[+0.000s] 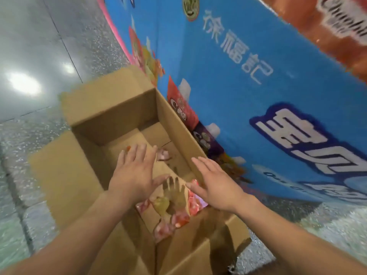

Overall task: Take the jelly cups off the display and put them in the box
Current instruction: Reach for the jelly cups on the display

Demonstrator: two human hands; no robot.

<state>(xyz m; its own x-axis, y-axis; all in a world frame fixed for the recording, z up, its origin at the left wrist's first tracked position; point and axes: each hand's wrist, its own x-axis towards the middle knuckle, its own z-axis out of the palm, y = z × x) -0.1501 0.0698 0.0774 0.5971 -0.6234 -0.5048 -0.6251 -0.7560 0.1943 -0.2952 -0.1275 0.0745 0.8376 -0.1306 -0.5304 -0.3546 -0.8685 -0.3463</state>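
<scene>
Head view: we look down into an open cardboard box (95,108) with both our hands above it; everything is motion-blurred.
Floor (29,56): pale, glossy and speckled, with lamp glare to the left of the box.
Box: it stands on the floor with its flaps folded outward, and its right wall is just beside the foot of the display (258,56).
Left hand (135,175): over the middle of the box, palm down. Its fingers (139,150) are straight and spread apart, and they hold nothing.
Jelly cups (178,215): a loose cluster of pink, red and one greenish cup lies on the box bottom at the near end, below and between our hands. Another pink one lies just past the left fingertips. They are too blurred for us to count.
Right hand (216,187): above the box's right wall, palm down, fingers straight and slightly apart, empty.
Display: a blue panel with white characters rises on the right. We see no loose cups on it from this angle.
Step in hand: we judge that both hands are free, some cups are already boxed, and the next reach goes back to the display.
Doing it well: we should lift our hands straight up clear of the right wall and flaps so the box is not nudged. We should take only as many cups as our fingers can hold securely. The far half of the box bottom looks mostly bare, so we should set the next cups there.
</scene>
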